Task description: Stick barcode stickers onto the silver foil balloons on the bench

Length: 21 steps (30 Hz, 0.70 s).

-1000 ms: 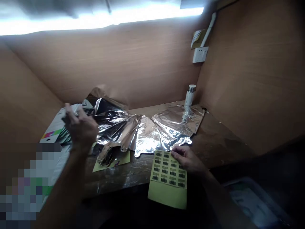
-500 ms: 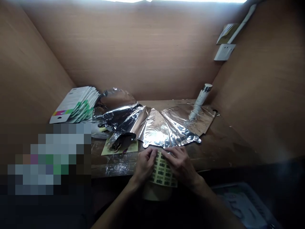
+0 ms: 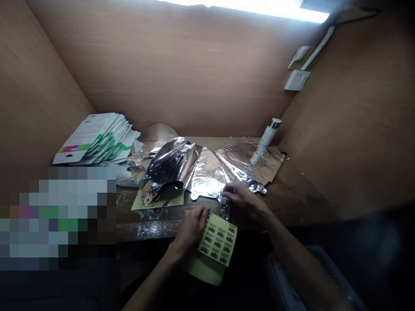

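My left hand (image 3: 191,224) is closed on the upper left edge of a yellowish sheet of barcode labels (image 3: 218,239), tilted over the table's front edge. Behind it hangs a plain yellowish backing (image 3: 207,270). My right hand (image 3: 238,196) has its fingers pinched at the front edge of a flat silver foil balloon (image 3: 207,172). A narrow foil strip (image 3: 224,207) hangs down below these fingertips. Whether a label is between them is hidden. More foil (image 3: 170,162) lies folded to the left, partly over a yellow sheet (image 3: 139,201).
A fanned stack of printed cards (image 3: 97,138) lies at the back left. On the foil at the right rests a white tube with a silver cap (image 3: 266,140). Wooden panels (image 3: 181,77) enclose the table, with a socket (image 3: 296,80) at right. The lower left is pixelated.
My right hand has left the label sheet and moved up to the foil's front edge. My left hand has shifted down and left with the sheet. The camera view has tilted slightly.
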Tool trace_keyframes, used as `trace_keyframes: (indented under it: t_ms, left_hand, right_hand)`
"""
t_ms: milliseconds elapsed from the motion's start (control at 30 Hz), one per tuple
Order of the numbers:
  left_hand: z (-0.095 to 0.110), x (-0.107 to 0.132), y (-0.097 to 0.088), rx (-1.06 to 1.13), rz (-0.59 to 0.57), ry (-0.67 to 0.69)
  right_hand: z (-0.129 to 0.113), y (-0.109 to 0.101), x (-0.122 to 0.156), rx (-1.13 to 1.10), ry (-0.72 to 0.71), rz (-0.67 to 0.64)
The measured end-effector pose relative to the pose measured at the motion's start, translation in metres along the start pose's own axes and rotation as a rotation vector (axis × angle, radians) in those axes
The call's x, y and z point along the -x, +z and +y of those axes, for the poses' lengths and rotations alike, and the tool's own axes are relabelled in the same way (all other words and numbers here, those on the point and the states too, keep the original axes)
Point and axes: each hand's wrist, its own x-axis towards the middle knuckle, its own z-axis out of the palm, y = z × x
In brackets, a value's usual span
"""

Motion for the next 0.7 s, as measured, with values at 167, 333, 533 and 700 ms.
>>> trace_keyframes:
  t_ms: [167,333,533,700]
  left_hand:
    - [-0.002,-0.001,-0.001,0.013,-0.009,-0.021]
    - [0.011,0.0,-0.006,0.149,0.019,-0.004]
    - [0.061,-0.071,0.02,0.201,-0.061,0.153]
    - [0.088,-0.169,0.076,-0.308,-0.214,0.329]
  right_hand:
    - [-0.003,0.008,-0.003,0.208,0.15,0.11]
    - [-0.016,0.015,0.057,-0.109,0.215,0.19]
    - [-0.001,0.017,0.137,-0.952,0.301,0.052]
    - [0.027,0.006,0.179,-1.055,0.366,0.0]
